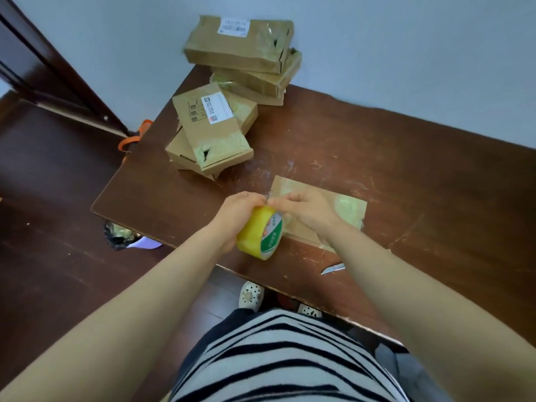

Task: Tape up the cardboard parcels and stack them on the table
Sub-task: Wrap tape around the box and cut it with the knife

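Note:
A yellow roll of tape [259,233] with a green and white core is held up over the near edge of the brown table [406,169]. My left hand [236,216] grips the roll from the left. My right hand [304,208] pinches at the top of the roll, where the tape end is. Under my right hand a flat cardboard parcel [345,208] lies on the table, with glossy tape on its top. Two piles of taped parcels stand further back: a near pile [210,134] and a taller far pile [246,50] against the wall.
A small utility knife [333,268] lies on the table near its front edge, right of the roll. A bin with a black liner [119,236] stands on the floor by the table's left corner. An orange object [130,140] shows behind the table's left edge.

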